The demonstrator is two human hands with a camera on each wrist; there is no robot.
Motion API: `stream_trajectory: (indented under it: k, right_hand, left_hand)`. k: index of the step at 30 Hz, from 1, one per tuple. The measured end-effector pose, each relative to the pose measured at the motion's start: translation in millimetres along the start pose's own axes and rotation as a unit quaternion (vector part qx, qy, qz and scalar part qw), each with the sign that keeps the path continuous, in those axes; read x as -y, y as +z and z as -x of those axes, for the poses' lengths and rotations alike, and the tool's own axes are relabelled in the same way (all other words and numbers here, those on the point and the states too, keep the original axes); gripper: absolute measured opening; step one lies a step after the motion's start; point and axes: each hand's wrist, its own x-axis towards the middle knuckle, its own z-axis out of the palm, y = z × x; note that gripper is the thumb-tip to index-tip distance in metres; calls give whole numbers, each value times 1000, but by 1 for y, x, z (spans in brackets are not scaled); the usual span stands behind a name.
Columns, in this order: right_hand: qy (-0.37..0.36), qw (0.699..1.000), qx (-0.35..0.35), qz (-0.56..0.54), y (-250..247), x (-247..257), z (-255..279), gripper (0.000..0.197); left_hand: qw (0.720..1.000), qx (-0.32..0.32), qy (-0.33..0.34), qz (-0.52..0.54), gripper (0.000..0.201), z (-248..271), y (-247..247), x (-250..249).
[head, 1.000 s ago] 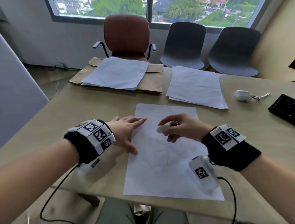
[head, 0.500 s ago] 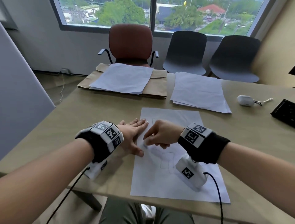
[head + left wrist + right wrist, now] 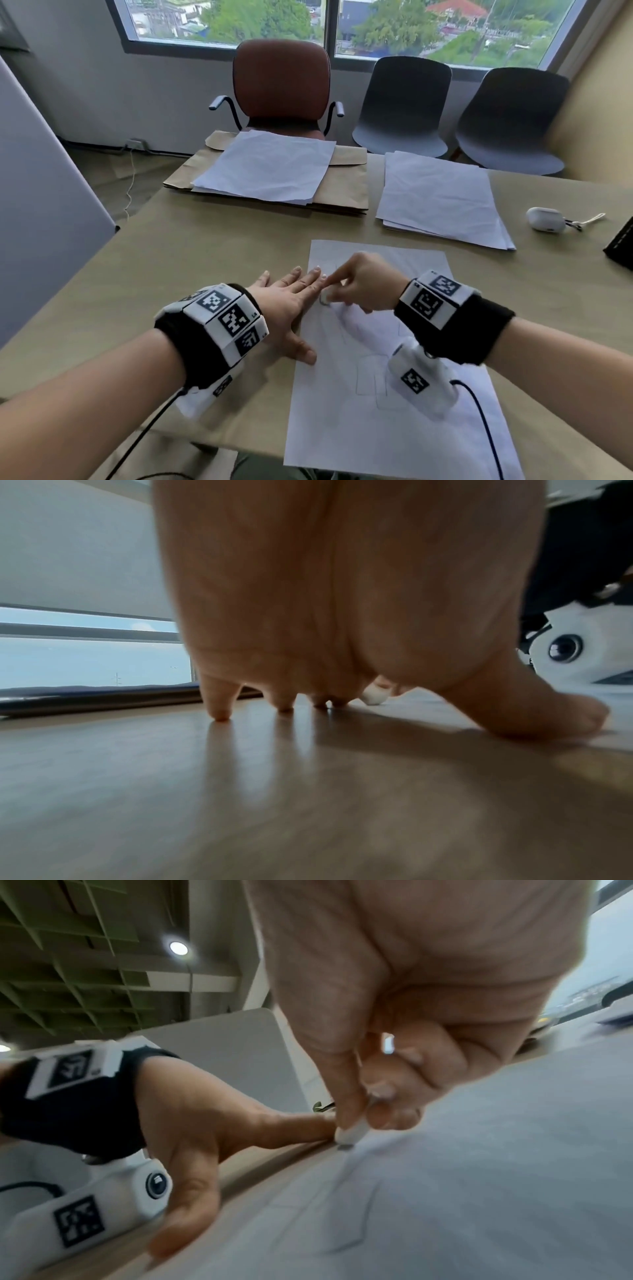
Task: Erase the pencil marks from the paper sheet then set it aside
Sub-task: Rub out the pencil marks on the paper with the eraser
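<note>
A white paper sheet with faint pencil lines lies on the table in front of me. My left hand lies flat with straight fingers, pressing the sheet's left edge; its fingertips touch the table top. My right hand pinches a small white eraser between thumb and fingers and holds its tip down on the paper near the upper left edge, right beside the left index finger. The eraser shows below the thumb, and the eraser peeks from behind the left palm.
A paper stack lies at the back right, and another paper stack rests on brown envelopes at the back centre. A white earbud case and a black keyboard edge sit at the right. Chairs stand behind the table.
My right hand moved left with the eraser and lowered it onto the sheet beside my left fingers. The left hand stayed flat on the paper's edge. The head view tilted up slightly.
</note>
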Motion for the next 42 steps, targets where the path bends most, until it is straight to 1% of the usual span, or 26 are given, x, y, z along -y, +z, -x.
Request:
stream_trajectory:
  k: [1,2,6,7,8,9,11,13,14,17,18,19,22,23,24,25,28,29,30,31,34,35,37,39,41,42]
  right_hand:
    - [0,1000,-17,-8,2,0,0,20]
    - [-5,1000,-15,-14,5,1,3,19]
    - [-31,996,78,-18,16,5,29,17]
    - [-29,995,90,-12,14,3,29,17]
    - [-23,996,89,-11,10,2,26,17]
    - [-12,997,73,-16,6,0,20,19]
    - [6,999,27,-31,2,-4,8,22]
    - [2,999,13,-33,4,-3,7,21]
    - [-5,999,24,-29,6,-2,10,19]
    - [-31,993,111,-19,13,3,26,16]
    - [-34,992,125,-10,12,3,27,16]
    - [-33,993,117,1,9,3,24,17]
    - [-7,1000,9,-8,0,-3,6,21]
    - [-7,1000,-14,-11,0,-3,4,21]
    - [-11,1000,-19,-5,3,-3,5,21]
    - [-18,1000,-7,8,6,-1,9,21]
    - [-35,997,73,17,15,5,30,18]
    - [-31,995,92,17,14,5,32,19]
    - [-23,995,93,21,10,5,30,20]
    - [-13,997,75,27,5,4,25,22]
    - [16,999,-31,32,-4,-5,3,21]
    - [18,998,-44,29,-2,-5,3,20]
    - [-1,999,-22,37,6,-3,14,20]
    - [-20,998,41,32,15,2,30,18]
    - [-16,995,98,12,13,4,34,18]
    - [-6,995,102,9,9,3,30,19]
  left_hand:
    - [1000,-2,-1,1,118,0,0,0]
    - [1000,-5,-2,1,118,-1,0,-1]
    - [1000,-6,-3,12,121,-1,-1,-1]
    - [1000,-8,-2,17,121,-1,-1,-1]
    - [1000,-14,0,20,121,-1,-1,-1]
    - [1000,-21,3,20,120,-1,-2,-2]
    - [999,-34,12,13,121,-2,-4,-3]
    - [999,-32,17,5,122,-4,-6,-4]
    - [1000,-26,16,5,124,-4,-7,-5]
    - [1000,-6,13,4,131,-4,-7,-6]
    - [1000,-5,12,1,133,-4,-7,-7]
    - [1000,-5,11,-2,133,-4,-7,-8]
    - [1000,-4,9,-3,132,-4,-10,-10]
    - [1000,-2,9,-3,132,-4,-11,-11]
    - [1000,-2,8,-5,132,-3,-11,-11]
    - [1000,-2,7,-9,131,-4,-11,-11]
    - [1000,-4,2,-20,132,-4,-9,-11]
    - [1000,-3,1,-20,132,-4,-8,-12]
    - [1000,-2,0,-19,132,-4,-9,-12]
    - [1000,-1,0,-17,132,-4,-9,-13]
    - [1000,2,-2,-13,131,-2,-11,-13]
    - [1000,3,-2,-13,130,-2,-11,-14]
    - [1000,-1,-5,-19,131,-2,-10,-14]
    - [1000,-2,-8,-24,131,-2,-10,-15]
    - [1000,3,-8,-22,133,-3,-9,-16]
    - [1000,6,-7,-21,134,-3,-9,-16]
